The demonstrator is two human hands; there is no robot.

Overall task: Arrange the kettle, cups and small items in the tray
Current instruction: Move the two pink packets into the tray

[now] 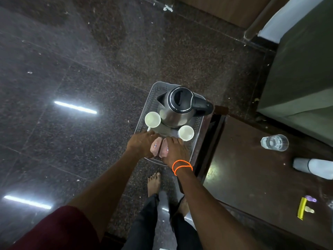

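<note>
Head view. A perforated grey tray (155,98) carried a steel electric kettle (177,108) at its far end, two white cups, one at the left (152,119) and one at the right (186,132), just in front of the kettle, and two pink sachets, left (155,147) and right (164,148), side by side at the near end. The tray appeared to sit at the corner of a dark desk (252,168), overhanging the granite floor (72,69); what supported it could not be told for certain. The left hand (141,143) lay on the left sachet and the near rim, and the right hand (175,150), with two orange bands (182,166) at the wrist, lay over the right sachet. The fingers of both hands reached forward along the tray floor. Whether either grip pinched a sachet or merely pressed it flat could not be told, as the fingertips were hidden.

The step in hand was judged to be squaring the sachets in the near end. It would be done well by sliding them flat with light pressure, keeping the fingers clear of the cups, which stood close by and could tip, and avoiding any push on the overhanging rim.

Count: one kettle, two cups, two sachets, one tray. On the desk, well apart: one clear glass (274,142), one white bottle (313,167) lying down, one yellow-backed packet (302,209).
</note>
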